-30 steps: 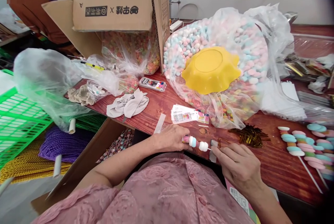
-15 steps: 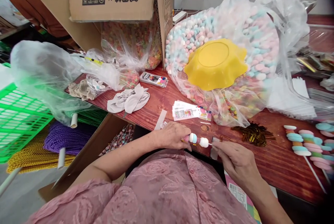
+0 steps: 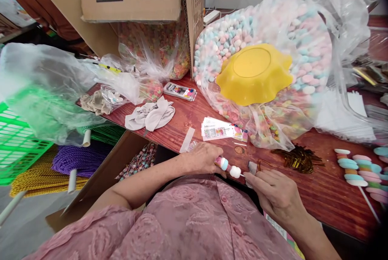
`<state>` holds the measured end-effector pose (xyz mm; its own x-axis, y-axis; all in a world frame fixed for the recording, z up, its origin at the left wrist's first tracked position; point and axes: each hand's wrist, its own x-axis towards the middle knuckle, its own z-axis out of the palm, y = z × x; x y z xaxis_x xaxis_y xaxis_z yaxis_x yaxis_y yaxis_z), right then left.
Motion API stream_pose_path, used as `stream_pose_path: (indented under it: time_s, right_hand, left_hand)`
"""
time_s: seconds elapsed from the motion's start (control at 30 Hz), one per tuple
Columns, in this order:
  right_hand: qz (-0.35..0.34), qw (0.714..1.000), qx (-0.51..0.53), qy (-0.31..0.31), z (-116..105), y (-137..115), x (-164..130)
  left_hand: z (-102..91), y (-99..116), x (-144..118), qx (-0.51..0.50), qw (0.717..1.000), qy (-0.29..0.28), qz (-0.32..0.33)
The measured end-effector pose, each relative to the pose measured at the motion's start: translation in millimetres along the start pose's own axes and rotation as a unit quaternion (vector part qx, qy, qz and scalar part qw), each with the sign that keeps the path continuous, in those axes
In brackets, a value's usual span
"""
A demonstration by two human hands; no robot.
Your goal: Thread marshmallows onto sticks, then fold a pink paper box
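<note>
Currently the left hand [image 3: 202, 158] is closed around a candy skewer of pastel pink, blue and white marshmallow pieces on a thin white stick [image 3: 228, 167], held at the near edge of the reddish-brown wooden table [image 3: 318, 187]. Right hand [image 3: 277, 193] pinches the stick's bare end with its fingertips. Upturned yellow scalloped plastic bowl [image 3: 254, 75] rests on a large clear bag of pastel candies [image 3: 291, 49] behind. Finished skewers [image 3: 357, 169] lie at far right.
</note>
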<state>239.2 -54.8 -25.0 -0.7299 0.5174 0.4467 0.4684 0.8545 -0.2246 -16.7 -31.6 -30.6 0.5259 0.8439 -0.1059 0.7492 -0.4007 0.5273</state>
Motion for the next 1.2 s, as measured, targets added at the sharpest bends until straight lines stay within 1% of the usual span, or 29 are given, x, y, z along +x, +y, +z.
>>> stream_pose_path:
  time_s: [0.07,0.13,0.23,0.33,0.43,0.47,0.5,0.57,0.6,0.63,0.67,0.7,0.77,0.87,0.9,0.97,1.03,1.07,1.1,1.13,1.17,1.2]
  right_hand:
    - [-0.013,1.000,-0.005,0.008,-0.2,-0.4,1.9]
    - [-0.011,0.999,-0.020,0.033,-0.9,-1.9,3.7]
    - [0.023,0.995,-0.061,0.077,-0.6,-4.9,3.9]
    - [0.055,0.989,-0.093,0.103,4.5,-6.9,0.1]
    - [0.090,0.987,-0.065,0.114,11.2,-7.4,-5.5]
    - [0.101,0.989,-0.036,0.102,12.0,-7.1,-6.9]
    - [0.109,0.991,0.002,0.077,11.7,-6.5,-7.7]
    - [0.119,0.989,0.085,-0.005,7.5,-4.2,-7.5]
    - [0.124,0.984,0.120,-0.051,4.5,-2.7,-6.5]
    - [0.132,0.977,0.145,-0.086,1.5,-1.3,-5.0]
    - [0.144,0.972,0.157,-0.101,-0.6,-0.3,-3.3]
    - [0.155,0.971,0.156,-0.094,-1.3,0.1,-1.5]
    - [0.166,0.978,0.121,-0.044,2.3,-1.6,2.2]
    - [0.160,0.984,0.065,0.032,16.6,-8.7,6.2]
    - [0.163,0.983,0.066,0.056,21.3,-11.1,6.6]
    - [0.192,0.971,0.087,0.111,27.7,-14.5,5.5]
    - [0.251,0.948,0.110,0.161,29.5,-15.8,2.1]
    - [0.285,0.934,0.118,0.181,29.3,-16.0,-0.1]
    - [0.313,0.920,0.124,0.199,28.9,-16.3,-2.3]
    - [0.333,0.908,0.129,0.217,28.7,-16.9,-4.1]
    - [0.344,0.899,0.133,0.236,29.0,-17.8,-5.1]
    - [0.346,0.893,0.138,0.253,29.8,-19.0,-5.0]
  left_hand:
    - [3.2,0.5,-0.1,0.007,1.000,0.002,0.022]
    - [3.5,3.9,-0.3,-0.003,1.000,0.001,0.023]
    - [-0.7,12.3,-0.5,-0.036,0.999,-0.005,-0.001]
    - [-5.2,17.3,-0.1,-0.057,0.998,-0.002,-0.025]
    - [-5.7,15.0,0.3,-0.024,0.999,0.017,-0.032]
    - [-5.0,13.3,0.2,0.004,0.999,0.022,-0.025]
    - [-3.9,11.5,0.0,0.035,0.999,0.026,-0.011]
    - [-1.3,8.9,-0.2,0.095,0.995,0.024,0.035]
    - [0.0,8.3,-0.1,0.117,0.991,0.020,0.061]
    - [1.2,8.1,0.6,0.133,0.987,0.015,0.087]
    - [2.2,8.3,1.7,0.143,0.984,0.010,0.107]
    - [3.0,8.6,3.5,0.150,0.981,0.006,0.121]
    - [3.2,8.8,8.3,0.158,0.979,0.001,0.130]
    - [-3.2,8.2,14.6,0.156,0.980,0.005,0.122]
    - [-7.5,8.4,14.8,0.144,0.981,0.017,0.127]
    - [-18.5,10.3,10.3,0.089,0.982,0.068,0.152]
    - [-28.6,13.4,-0.3,-0.002,0.973,0.146,0.177]
    - [-31.7,14.5,-6.9,-0.057,0.963,0.194,0.176]
    - [-32.8,14.7,-13.3,-0.115,0.950,0.243,0.160]
    - [-31.9,13.9,-18.6,-0.182,0.931,0.290,0.127]
    - [-29.1,12.0,-22.1,-0.261,0.907,0.322,0.078]
    - [-24.9,9.5,-23.3,-0.355,0.875,0.329,0.024]
